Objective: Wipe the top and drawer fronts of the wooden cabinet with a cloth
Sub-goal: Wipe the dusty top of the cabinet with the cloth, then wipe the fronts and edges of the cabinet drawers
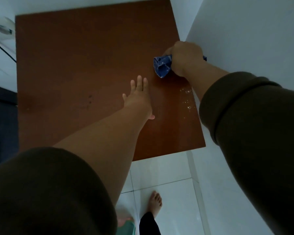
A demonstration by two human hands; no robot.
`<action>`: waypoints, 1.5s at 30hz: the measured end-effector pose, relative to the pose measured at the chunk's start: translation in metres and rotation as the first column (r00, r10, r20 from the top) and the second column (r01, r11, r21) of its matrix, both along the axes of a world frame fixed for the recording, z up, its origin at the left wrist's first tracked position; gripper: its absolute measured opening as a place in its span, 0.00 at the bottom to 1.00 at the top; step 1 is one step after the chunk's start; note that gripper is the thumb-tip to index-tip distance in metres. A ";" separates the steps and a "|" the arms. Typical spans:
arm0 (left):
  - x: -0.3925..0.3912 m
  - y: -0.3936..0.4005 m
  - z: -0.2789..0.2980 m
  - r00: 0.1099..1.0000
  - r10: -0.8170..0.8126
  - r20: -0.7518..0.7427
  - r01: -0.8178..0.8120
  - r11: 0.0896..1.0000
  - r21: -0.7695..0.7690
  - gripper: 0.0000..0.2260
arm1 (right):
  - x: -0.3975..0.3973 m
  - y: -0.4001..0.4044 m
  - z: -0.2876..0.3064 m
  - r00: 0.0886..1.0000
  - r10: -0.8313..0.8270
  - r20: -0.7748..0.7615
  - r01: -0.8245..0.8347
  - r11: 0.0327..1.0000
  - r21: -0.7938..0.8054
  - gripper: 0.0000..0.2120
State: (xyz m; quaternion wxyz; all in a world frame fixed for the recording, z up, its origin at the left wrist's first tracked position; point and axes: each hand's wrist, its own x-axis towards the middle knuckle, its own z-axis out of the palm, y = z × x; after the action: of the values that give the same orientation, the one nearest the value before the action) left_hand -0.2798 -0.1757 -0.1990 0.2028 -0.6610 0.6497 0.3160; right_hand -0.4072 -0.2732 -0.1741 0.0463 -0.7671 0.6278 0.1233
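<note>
Wiped the wooden cabinet top along its right edge by the wall: right hand fisted round the bunched blue cloth, left hand flat mid-top, fingers straight and spread. Crumbs lay nearer than the cloth. Probably next: dragged cloth back through them. Drawer fronts unseen.

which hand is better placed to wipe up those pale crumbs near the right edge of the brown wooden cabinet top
Right. The right hand already grips the blue cloth, just beyond the pale crumbs. The left hand lies flat and empty on the brown wooden cabinet top.
</note>
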 end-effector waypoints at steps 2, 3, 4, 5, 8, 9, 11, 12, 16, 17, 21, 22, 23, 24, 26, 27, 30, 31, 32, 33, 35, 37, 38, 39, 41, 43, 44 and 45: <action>-0.001 0.001 0.001 1.000 0.000 0.002 0.000 1.000 -0.006 0.54 | -0.007 0.022 0.002 0.999 0.019 0.026 -0.020 1.000 0.023 0.18; 0.000 0.001 0.002 1.000 -0.001 0.004 0.001 1.000 -0.011 0.54 | -0.010 0.035 0.002 0.999 0.021 0.040 -0.022 0.999 0.029 0.18; 0.000 0.002 0.003 1.000 -0.004 0.010 0.004 1.000 -0.016 0.54 | -0.013 0.050 0.001 0.998 0.020 0.052 -0.021 0.999 0.030 0.18; 0.001 0.002 0.003 1.000 -0.011 0.017 0.011 1.000 -0.023 0.54 | -0.017 0.065 0.000 0.998 0.013 0.062 -0.015 0.999 0.030 0.18; 0.001 0.003 0.002 0.999 -0.025 0.040 0.028 0.998 -0.052 0.54 | -0.023 0.113 0.001 0.994 -0.033 0.099 0.027 0.997 0.066 0.16; 0.001 0.003 0.002 0.998 -0.034 0.055 0.037 0.997 -0.062 0.54 | -0.024 0.129 0.002 0.994 -0.045 0.104 0.038 0.997 0.069 0.15; -0.001 0.004 0.003 0.995 -0.054 0.083 0.061 0.995 -0.076 0.53 | -0.027 0.159 0.005 0.993 -0.061 0.105 0.055 0.997 0.054 0.15; -0.001 0.005 0.003 0.994 -0.061 0.087 0.068 0.994 -0.080 0.53 | -0.028 0.172 0.005 0.992 -0.070 0.103 0.065 0.997 0.051 0.14; 0.000 0.016 0.001 0.999 -0.027 0.045 0.033 0.992 -0.126 0.49 | -0.030 0.213 0.004 0.987 -0.123 0.100 0.116 0.991 0.071 0.13; 0.000 0.021 -0.001 1.000 -0.003 0.021 0.006 0.990 -0.144 0.48 | -0.030 0.221 0.003 0.985 -0.136 0.102 0.129 0.989 0.071 0.13; 0.005 0.043 -0.007 0.998 0.049 -0.038 -0.055 0.982 -0.178 0.41 | -0.025 0.250 0.000 0.984 -0.148 0.096 0.142 0.988 0.066 0.13; 0.007 0.047 -0.008 0.998 0.039 -0.044 -0.046 0.983 -0.179 0.41 | -0.024 0.255 -0.001 0.985 -0.145 0.097 0.139 0.988 0.067 0.13; 0.010 0.052 -0.009 0.998 0.027 -0.050 -0.036 0.982 -0.183 0.41 | -0.022 0.260 0.000 0.985 -0.141 0.103 0.134 0.988 0.073 0.13; 0.012 0.056 -0.008 0.999 0.017 -0.052 -0.027 0.983 -0.183 0.42 | -0.021 0.264 0.003 0.985 -0.137 0.104 0.127 0.987 0.095 0.13; 0.016 0.066 -0.006 0.999 -0.017 -0.034 0.010 0.985 -0.174 0.43 | -0.020 0.273 0.009 0.986 -0.136 0.098 0.111 0.969 0.222 0.13; 0.018 0.070 -0.004 0.999 -0.048 -0.012 0.045 0.986 -0.163 0.44 | -0.019 0.279 0.011 0.982 -0.155 0.106 0.114 0.942 0.316 0.13; 0.023 0.081 0.005 0.986 -0.152 0.065 0.159 0.980 -0.118 0.46 | -0.020 0.304 0.008 0.866 -0.420 0.271 0.296 0.868 0.399 0.15; 0.025 0.082 0.008 0.979 -0.187 0.085 0.196 0.974 -0.110 0.46 | -0.022 0.310 0.005 0.791 -0.515 0.330 0.394 0.842 0.369 0.15; 0.027 0.081 0.011 0.969 -0.226 0.104 0.237 0.966 -0.103 0.46 | -0.024 0.314 0.003 0.708 -0.595 0.380 0.491 0.802 0.341 0.14; 0.029 0.080 0.014 0.957 -0.267 0.117 0.278 0.956 -0.096 0.45 | -0.026 0.317 0.001 0.619 -0.660 0.425 0.576 0.750 0.325 0.14; 0.034 0.078 0.018 0.934 -0.337 0.123 0.349 0.932 -0.101 0.42 | -0.028 0.321 -0.001 0.410 -0.740 0.533 0.714 0.624 0.318 0.15; 0.037 0.074 0.018 0.910 -0.404 0.091 0.413 0.902 -0.126 0.38 | -0.030 0.321 -0.008 0.191 -0.744 0.640 0.811 0.487 0.324 0.13; 0.036 0.072 0.017 0.899 -0.435 0.056 0.438 0.887 -0.148 0.36 | -0.031 0.320 -0.013 0.092 -0.729 0.679 0.846 0.416 0.333 0.13; 0.033 0.070 0.015 0.886 -0.464 0.018 0.459 0.869 -0.185 0.34 | -0.032 0.318 -0.019 0.011 -0.712 0.702 0.868 0.355 0.347 0.12; 0.022 0.064 0.012 0.855 -0.516 -0.047 0.486 0.831 -0.270 0.31 | -0.035 0.315 -0.030 -0.086 -0.685 0.723 0.882 0.285 0.375 0.12; 0.006 0.060 0.009 0.826 -0.558 -0.082 0.504 0.795 -0.337 0.29 | -0.040 0.313 -0.041 -0.112 -0.650 0.752 0.878 0.290 0.382 0.12; -0.002 0.059 0.008 0.816 -0.571 -0.091 0.508 0.783 -0.358 0.29 | -0.043 0.312 -0.046 -0.117 -0.633 0.765 0.871 0.305 0.385 0.12; -0.012 0.058 0.007 0.805 -0.586 -0.094 0.515 0.768 -0.381 0.29 | -0.046 0.312 -0.051 -0.123 -0.605 0.786 0.862 0.327 0.387 0.12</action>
State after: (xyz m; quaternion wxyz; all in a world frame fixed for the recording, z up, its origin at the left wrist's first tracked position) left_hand -0.2914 -0.1178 -0.1921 0.1020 -0.4282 0.8768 0.1933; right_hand -0.4534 0.0383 -0.2256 0.3084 -0.2099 0.8345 -0.4055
